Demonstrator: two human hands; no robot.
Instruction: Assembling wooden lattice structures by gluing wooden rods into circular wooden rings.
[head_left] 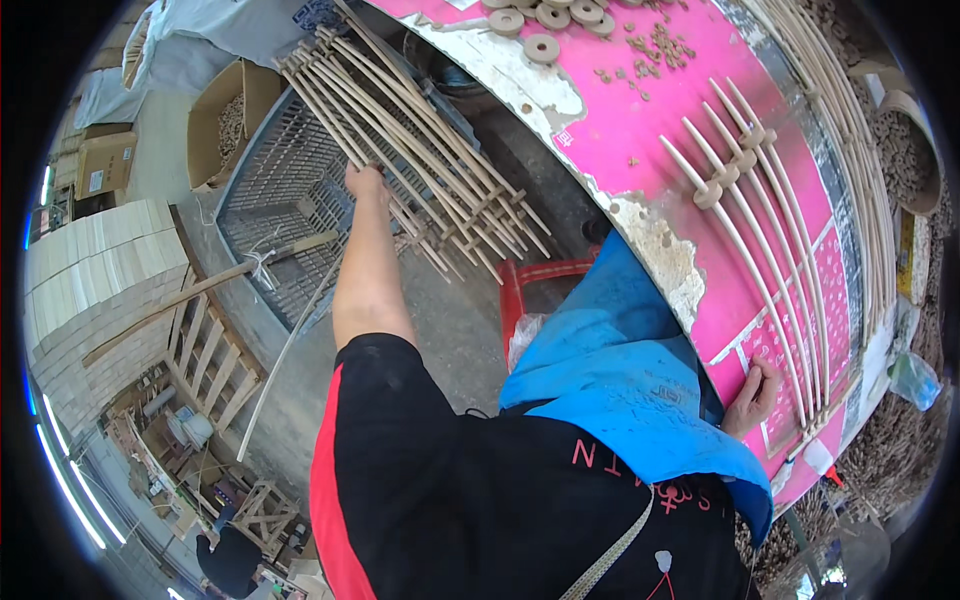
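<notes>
At the left, my left hand (366, 182) is closed at the edge of a pile of long wooden rods (400, 130), with its fingers around a rod and partly hidden. The pile lies across a grey-blue plastic basket (290, 150), and wooden collars show near the rods' lower right ends. My right hand (754, 398) rests at the near edge of the pink table, fingers loosely stretched and holding nothing I can see. Beside it lie several tapered wooden rods (770, 270), each passed through a round wooden collar (727, 174).
Wooden rings (541, 48) and small wooden bits (660, 50) sit on the pink tabletop (640, 110). A bottle with a red tip (820, 458) is at its right corner. A red stool (515, 300), a cardboard box (215, 115) and stacked pale boards (100, 270) stand around.
</notes>
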